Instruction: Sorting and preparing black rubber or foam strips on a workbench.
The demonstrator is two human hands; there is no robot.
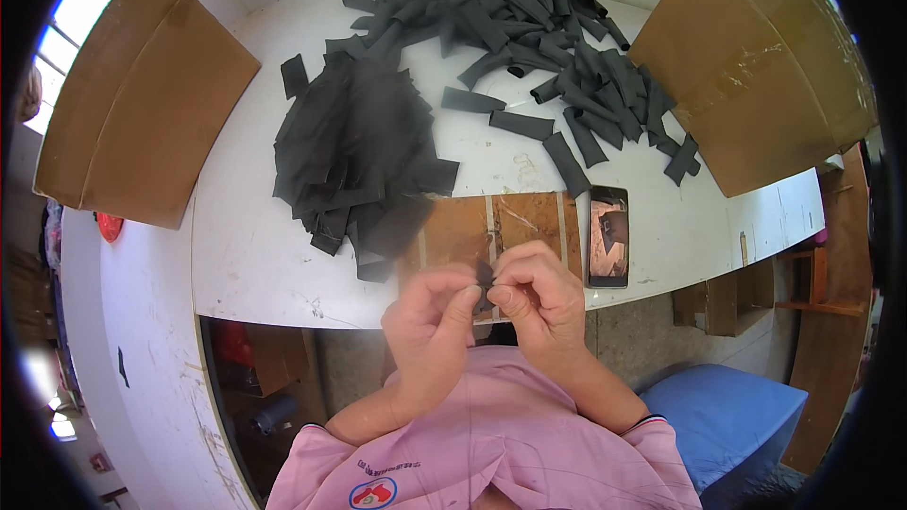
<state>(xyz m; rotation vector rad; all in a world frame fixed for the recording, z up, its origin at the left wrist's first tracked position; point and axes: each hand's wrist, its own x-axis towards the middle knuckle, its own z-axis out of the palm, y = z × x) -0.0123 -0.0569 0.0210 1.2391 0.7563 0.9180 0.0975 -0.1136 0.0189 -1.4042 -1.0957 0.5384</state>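
Both hands were up close together at the near edge of the white bench (274, 255), right over a brown cardboard pad (491, 227). The left hand (427, 316) and right hand (539, 297) each had fingers curled in, thumb and fingertips pinched on one small black strip piece (484, 281) held between them, so both were pretty much closed on it. Most of that piece was hidden by the fingers, so I couldn't tell its exact shape.

Further out on the bench, left of centre, sat a flat stack of black fabric sheets (354, 146), overlapping the left end of the pad. At the far side, running toward the right, was a big loose pile of black rolled strips (529, 24), with a few strays lying between it and the pad. A phone (607, 236) lay face up just right of the pad, screen lit.

Two cardboard boxes flanked everything: one at far left (132, 104), one at far right (756, 66). Down at near right, below the bench, was a blue cushion (727, 420).
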